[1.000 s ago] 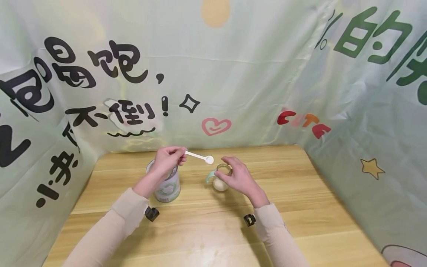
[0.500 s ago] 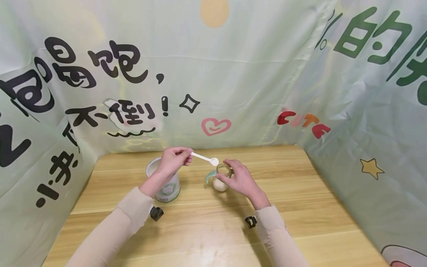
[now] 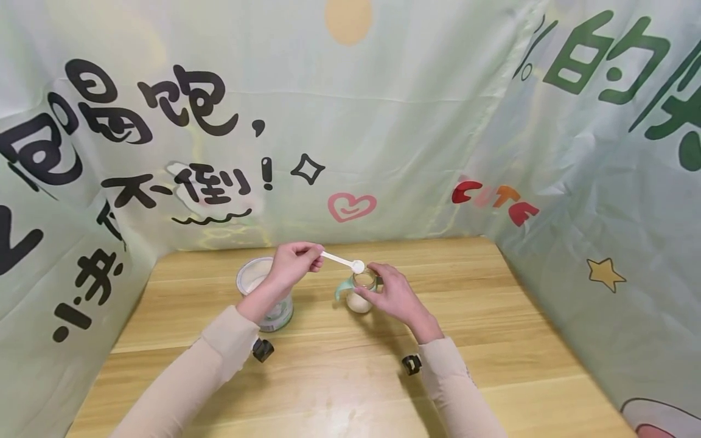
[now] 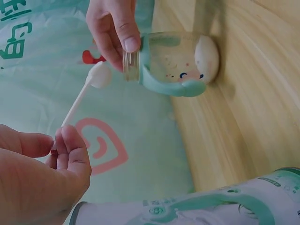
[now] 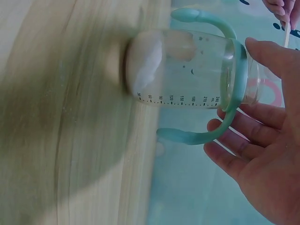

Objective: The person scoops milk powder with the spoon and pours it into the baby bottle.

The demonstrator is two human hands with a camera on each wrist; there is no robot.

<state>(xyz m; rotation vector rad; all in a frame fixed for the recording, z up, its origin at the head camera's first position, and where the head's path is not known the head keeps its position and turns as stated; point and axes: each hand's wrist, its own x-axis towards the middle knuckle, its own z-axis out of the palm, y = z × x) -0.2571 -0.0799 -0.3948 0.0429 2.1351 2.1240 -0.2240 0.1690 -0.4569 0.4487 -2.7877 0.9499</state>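
My left hand (image 3: pixel 290 266) pinches the handle of a white measuring scoop (image 4: pixel 99 76) between thumb and fingers. The bowl of the scoop hangs level with the mouth of a clear baby bottle (image 3: pixel 358 302), just to its left; its load is hard to make out. Around the bottle's neck, my right hand (image 3: pixel 395 296) holds it with thumb and fingers. The bottle stands upright on the table, with a mint-green two-handled collar (image 5: pixel 240 75) and white powder (image 5: pixel 146 63) at its base. Beneath my left forearm stands an uncovered milk powder can (image 3: pixel 278 317), partly hidden.
The wooden table (image 3: pixel 350 377) ends at a printed cloth backdrop (image 3: pixel 411 152), which also rises at both sides. Black wrist cameras sit under both cuffs, the left camera (image 3: pixel 263 350) nearer the can.
My left hand has carried the scoop rightward from above the can to the bottle's mouth. My right hand has settled on the bottle's neck. More of the can's opening shows.
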